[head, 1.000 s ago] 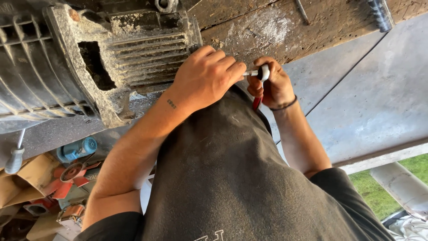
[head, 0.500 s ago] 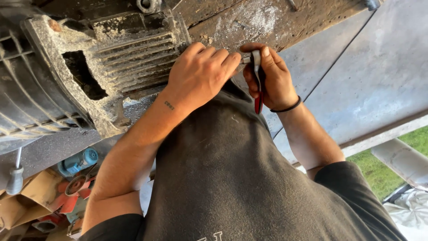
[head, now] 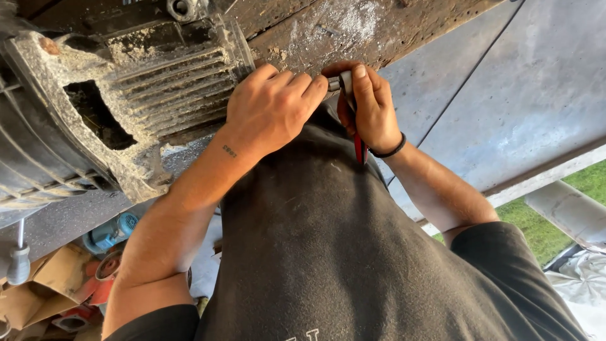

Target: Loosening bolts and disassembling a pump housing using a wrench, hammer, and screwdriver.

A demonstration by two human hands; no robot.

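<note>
The right hand (head: 372, 107) is curled tight around a red-handled ratchet (head: 358, 142), thumb laid over its metal head at about twelve o'clock of the fist, with the red grip running down past the palm toward six o'clock. At nine o'clock of that head sits a small metal socket (head: 333, 84), pointing sideways, and the left hand (head: 271, 107) closes over that end, its fingers bent in a loose fist whose knuckles touch the socket (what the fingertips pinch underneath is hidden, so I cannot tell). Both hands press against the rusty, dust-flecked underside of a steel beam (head: 353, 25). To nine o'clock of the left hand hangs a grimy finned motor housing (head: 151, 88), caked in pale dirt. A black band (head: 388, 151) rings the right wrist.
</note>
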